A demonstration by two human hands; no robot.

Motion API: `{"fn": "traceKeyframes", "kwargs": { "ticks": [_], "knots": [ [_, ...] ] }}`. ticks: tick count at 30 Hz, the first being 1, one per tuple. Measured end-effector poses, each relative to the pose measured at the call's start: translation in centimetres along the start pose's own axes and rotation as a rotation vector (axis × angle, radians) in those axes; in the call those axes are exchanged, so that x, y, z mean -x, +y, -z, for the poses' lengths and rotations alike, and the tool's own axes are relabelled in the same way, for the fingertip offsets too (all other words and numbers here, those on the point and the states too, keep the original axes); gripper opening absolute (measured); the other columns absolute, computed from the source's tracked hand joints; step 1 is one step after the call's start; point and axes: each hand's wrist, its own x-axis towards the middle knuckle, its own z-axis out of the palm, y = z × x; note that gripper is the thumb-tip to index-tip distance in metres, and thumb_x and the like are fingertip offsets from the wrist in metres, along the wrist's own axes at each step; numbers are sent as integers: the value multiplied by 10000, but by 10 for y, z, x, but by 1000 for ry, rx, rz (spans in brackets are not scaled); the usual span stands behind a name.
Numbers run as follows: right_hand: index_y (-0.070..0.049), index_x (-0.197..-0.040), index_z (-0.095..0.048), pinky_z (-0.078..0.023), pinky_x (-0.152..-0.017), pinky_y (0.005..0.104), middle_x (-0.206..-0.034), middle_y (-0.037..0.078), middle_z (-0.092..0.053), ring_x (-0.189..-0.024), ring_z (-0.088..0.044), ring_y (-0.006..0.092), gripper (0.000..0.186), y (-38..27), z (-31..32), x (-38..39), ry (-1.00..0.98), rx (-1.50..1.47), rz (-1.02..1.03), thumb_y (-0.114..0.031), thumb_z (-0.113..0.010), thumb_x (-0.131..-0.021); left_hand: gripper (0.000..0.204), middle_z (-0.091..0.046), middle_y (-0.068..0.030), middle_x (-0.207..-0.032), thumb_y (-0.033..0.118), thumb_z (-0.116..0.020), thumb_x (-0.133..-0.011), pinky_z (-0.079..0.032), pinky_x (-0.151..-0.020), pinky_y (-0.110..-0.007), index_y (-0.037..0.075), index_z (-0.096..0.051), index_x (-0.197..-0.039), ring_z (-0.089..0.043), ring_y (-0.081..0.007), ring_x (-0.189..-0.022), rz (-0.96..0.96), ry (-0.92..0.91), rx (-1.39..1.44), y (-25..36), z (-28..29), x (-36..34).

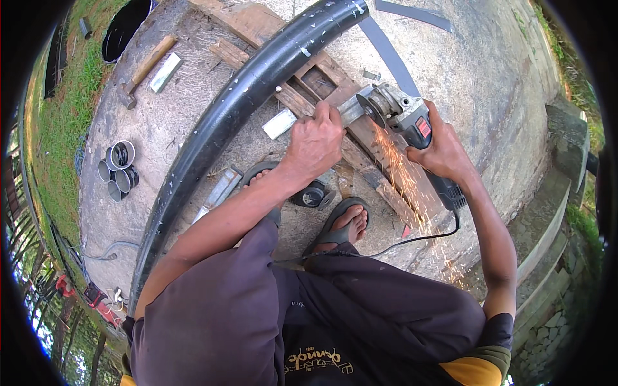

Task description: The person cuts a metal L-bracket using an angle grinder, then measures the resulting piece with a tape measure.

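Observation:
My left hand (314, 141) grips a silver square metal bar (279, 123) lying across wooden boards (244, 22). My right hand (441, 148) is wrapped round an angle grinder (418, 125). Its disc (372, 110) is at the bar, and orange sparks (405, 183) stream from it toward me. A long, curved black pipe (244, 90) lies diagonally just left of the bar. Below my left hand, another dark tool (312, 195) rests on the ground between my sandalled feet (347, 225), partly hidden.
Concrete slab (489, 64) with grey strips (389, 48), a hammer (148, 67), a small metal offcut (166, 72), several short pipe rings (119, 167) and another metal piece (215, 193). Cords (415, 239) trail nearby. Grass (55, 141) borders the left; concrete steps (541, 212) stand at right.

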Motion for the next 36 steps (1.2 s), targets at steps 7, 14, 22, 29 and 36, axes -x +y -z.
{"fn": "traceKeyframes", "kwargs": {
  "ticks": [7,14,22,29,36],
  "knots": [
    [10,-1573,-313,-549,-935,477,-999,325,-721,-958,-728,442,988,3,-2,-2,-8,-10,-16,-198,-778,-726,428,-565,-158,-944,283,-788,-891,-573,-473,-363,-76,-590,-1015,-730,-289,-593,0,-11,-2,1,-1,0],
    [-16,-1579,-297,-552,-907,481,-993,320,-722,-944,-726,448,985,5,-4,-4,6,-25,26,-194,-781,-739,425,-561,-161,-940,279,-781,-895,-569,-464,-368,-78,-590,-1021,-726,-292,-584,0,-26,2,0,-2,0],
    [-13,-1572,-329,-534,-935,442,-1065,280,-710,-1008,-709,387,973,9,-6,-8,-8,-53,-2,-166,-786,-726,425,-567,-164,-945,280,-775,-900,-571,-465,-372,-81,-588,-1024,-730,-294,-590,-1,-16,3,1,0,-1],
    [32,-1566,-323,-549,-899,432,-1021,285,-714,-955,-718,384,983,2,-5,-7,18,-32,13,-159,-787,-721,412,-569,-155,-955,274,-776,-895,-577,-473,-370,-72,-586,-1016,-735,-288,-600,7,-19,1,1,-1,0],
    [4,-1549,-315,-544,-949,488,-1061,346,-708,-1008,-713,473,967,0,-4,-9,-2,-53,22,-191,-786,-727,414,-566,-155,-954,270,-780,-890,-578,-474,-357,-77,-589,-1011,-734,-281,-599,3,-26,-8,1,0,-1]
  ]
}}
